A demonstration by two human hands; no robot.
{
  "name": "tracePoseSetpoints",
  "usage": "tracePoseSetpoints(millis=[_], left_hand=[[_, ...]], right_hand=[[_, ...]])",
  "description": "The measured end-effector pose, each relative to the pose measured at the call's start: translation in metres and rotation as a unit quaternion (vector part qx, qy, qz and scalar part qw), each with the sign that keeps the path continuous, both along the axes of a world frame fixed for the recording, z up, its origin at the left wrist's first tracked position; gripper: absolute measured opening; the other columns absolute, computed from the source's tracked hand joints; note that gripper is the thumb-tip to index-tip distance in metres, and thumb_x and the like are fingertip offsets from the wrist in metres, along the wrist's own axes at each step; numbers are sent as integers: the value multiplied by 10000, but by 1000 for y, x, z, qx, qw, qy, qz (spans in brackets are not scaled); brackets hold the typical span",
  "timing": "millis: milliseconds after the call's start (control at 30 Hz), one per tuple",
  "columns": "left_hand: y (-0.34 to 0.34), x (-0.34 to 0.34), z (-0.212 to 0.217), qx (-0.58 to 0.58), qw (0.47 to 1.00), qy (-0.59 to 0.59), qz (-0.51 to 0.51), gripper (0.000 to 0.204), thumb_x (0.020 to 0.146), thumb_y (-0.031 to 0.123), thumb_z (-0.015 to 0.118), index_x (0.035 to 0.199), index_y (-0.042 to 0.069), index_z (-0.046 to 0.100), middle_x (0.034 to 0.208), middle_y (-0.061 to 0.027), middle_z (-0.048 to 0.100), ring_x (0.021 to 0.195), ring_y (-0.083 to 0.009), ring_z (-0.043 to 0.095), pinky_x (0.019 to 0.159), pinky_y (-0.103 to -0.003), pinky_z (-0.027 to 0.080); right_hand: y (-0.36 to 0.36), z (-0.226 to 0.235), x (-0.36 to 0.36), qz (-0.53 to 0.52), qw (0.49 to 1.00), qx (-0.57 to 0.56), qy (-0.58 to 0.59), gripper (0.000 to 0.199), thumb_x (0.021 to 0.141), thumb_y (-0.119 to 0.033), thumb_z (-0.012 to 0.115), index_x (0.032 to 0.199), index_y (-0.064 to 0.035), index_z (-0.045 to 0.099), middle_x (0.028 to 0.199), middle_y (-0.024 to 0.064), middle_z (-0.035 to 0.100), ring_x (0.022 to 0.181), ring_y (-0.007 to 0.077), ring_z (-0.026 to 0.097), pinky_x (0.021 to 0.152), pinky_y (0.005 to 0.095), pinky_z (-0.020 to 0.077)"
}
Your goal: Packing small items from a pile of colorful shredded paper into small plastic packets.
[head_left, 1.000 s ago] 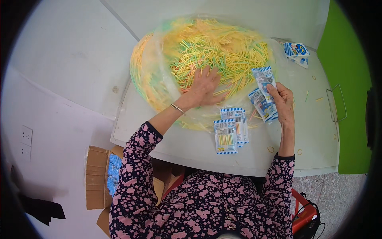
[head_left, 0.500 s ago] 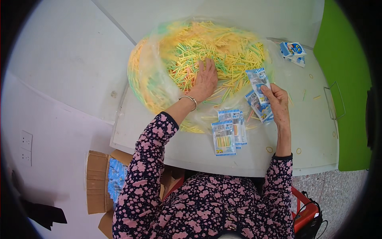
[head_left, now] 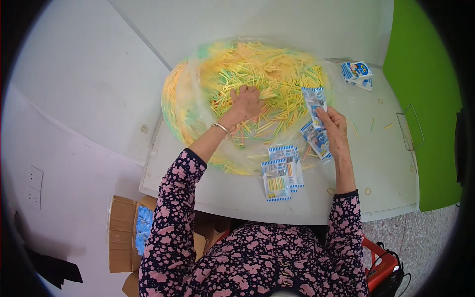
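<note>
A large clear plastic bag [head_left: 185, 106] lies spread on the table, heaped with thin yellow, green and orange sticks [head_left: 292, 91]. My left hand [head_left: 245, 105] rests palm down on the sticks, its fingers bent and slightly apart; whether any stick is under the palm is hidden. Between thumb and fingers, my right hand [head_left: 334, 126] grips a blue-and-white packet [head_left: 313, 96] at the bag's right edge. Below it, another blue-and-white packet [head_left: 319, 143] shows partly covered. Nearer me, several overlapping packets [head_left: 276, 182] lie on the table, sticks visible through their clear fronts.
More packets [head_left: 357, 73] lie at the far right. Loose sticks and rubber bands [head_left: 367, 191] dot the table [head_left: 237, 198]. A wire handle [head_left: 410, 127] stands by the green panel [head_left: 425, 123]. Below left is a cardboard box [head_left: 122, 232] with blue packets; a red object [head_left: 383, 267] is below right.
My left hand has drawn left and toward me over the sticks, its fingers more bent, baring a patch of bag beside it. My right hand keeps its packet. The whole view has shifted slightly.
</note>
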State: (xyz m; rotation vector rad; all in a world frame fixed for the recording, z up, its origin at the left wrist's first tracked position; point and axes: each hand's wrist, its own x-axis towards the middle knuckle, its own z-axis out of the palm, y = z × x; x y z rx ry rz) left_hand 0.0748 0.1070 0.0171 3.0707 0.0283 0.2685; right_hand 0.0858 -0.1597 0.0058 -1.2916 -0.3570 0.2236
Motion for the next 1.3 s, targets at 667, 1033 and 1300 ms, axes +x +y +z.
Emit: tracePoseSetpoints(millis=[667,1033,1300], left_hand=[[-4,-1,2,-786,560,260,-7,173,867,107,527,945,-47,521,849,-176,602,757,-277,632,669,-365,547],[1,4,-6,-758,582,293,-31,202,882,103,526,993,-65,528,891,-177,617,800,-251,635,671,-363,559],[-6,-13,5,-738,659,145,8,237,925,188,473,946,-46,511,896,-183,616,786,-258,633,703,-358,552]], right_hand=[[142,1,56,115,968,138,177,311,864,-262,599,1025,3,594,909,76,615,814,166,564,714,326,481],[149,-19,71,136,972,137,135,289,860,-223,606,1049,-5,594,935,48,625,842,127,554,728,285,463],[89,4,68,57,996,68,-3,198,845,-193,619,970,-41,646,876,-22,634,778,29,544,726,203,404]])
